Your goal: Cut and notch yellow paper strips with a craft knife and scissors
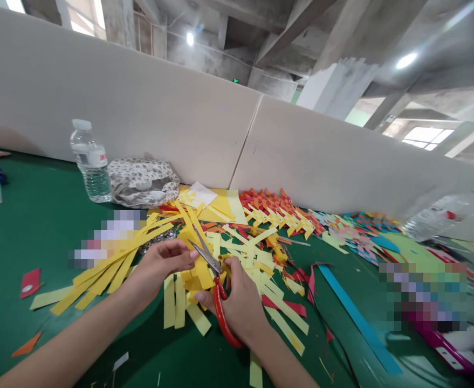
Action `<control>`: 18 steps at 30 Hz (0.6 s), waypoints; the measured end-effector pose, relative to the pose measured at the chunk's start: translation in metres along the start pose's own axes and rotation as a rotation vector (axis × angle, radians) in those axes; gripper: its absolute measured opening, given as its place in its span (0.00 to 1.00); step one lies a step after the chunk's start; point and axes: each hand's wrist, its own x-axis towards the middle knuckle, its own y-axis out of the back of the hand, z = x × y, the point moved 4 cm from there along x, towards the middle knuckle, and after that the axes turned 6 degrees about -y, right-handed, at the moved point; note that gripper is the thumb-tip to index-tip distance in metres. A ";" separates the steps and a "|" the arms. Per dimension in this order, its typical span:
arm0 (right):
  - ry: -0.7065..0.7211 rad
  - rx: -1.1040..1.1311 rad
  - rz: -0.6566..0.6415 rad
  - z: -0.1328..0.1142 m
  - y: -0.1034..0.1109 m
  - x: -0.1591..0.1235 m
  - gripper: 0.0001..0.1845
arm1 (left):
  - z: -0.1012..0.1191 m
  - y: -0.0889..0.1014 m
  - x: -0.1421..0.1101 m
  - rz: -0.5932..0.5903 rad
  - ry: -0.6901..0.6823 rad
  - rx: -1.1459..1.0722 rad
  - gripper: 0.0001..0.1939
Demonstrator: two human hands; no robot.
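Note:
My right hand (237,302) is wrapped round the red handles of a pair of scissors (220,310). The blades are slightly apart and point up and left. A small folded piece of yellow paper (222,263) shows by its fingertips. Thumb and fingers of my left hand (162,267) are pinched beside the blade tips, at a yellow paper strip (201,269); the exact grip is partly hidden. Long yellow strips (111,264) fan out beyond the left hand. Pale yellow strips (275,302) lie scattered under and around the right hand.
A water bottle (91,167) and a patterned cloth bag (143,180) stand at the back left against a white partition (172,113). Woven paper fish shapes (277,213) lie along it. To the right are a blue strip (358,318), a black cord (334,337) and another bottle (442,215).

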 end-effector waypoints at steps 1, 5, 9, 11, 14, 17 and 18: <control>0.005 0.011 0.001 0.000 -0.001 0.000 0.30 | 0.000 0.000 0.000 0.000 0.000 0.002 0.11; 0.025 0.060 0.030 0.002 -0.001 0.001 0.28 | 0.001 -0.002 0.000 0.004 -0.006 0.014 0.11; 0.039 0.096 0.054 0.002 0.000 0.000 0.28 | 0.001 -0.002 0.000 0.007 0.000 0.011 0.11; 0.035 0.091 0.044 0.002 -0.001 0.000 0.28 | 0.000 -0.001 0.000 0.004 0.008 0.006 0.11; 0.016 0.071 0.017 0.001 -0.001 -0.002 0.28 | -0.001 0.000 -0.001 -0.005 0.022 0.012 0.10; 0.014 0.072 0.009 0.001 -0.001 -0.003 0.27 | -0.001 -0.001 -0.001 -0.008 0.029 -0.007 0.10; 0.018 0.075 0.006 0.001 -0.001 -0.003 0.26 | -0.001 -0.001 -0.001 -0.007 0.032 -0.016 0.10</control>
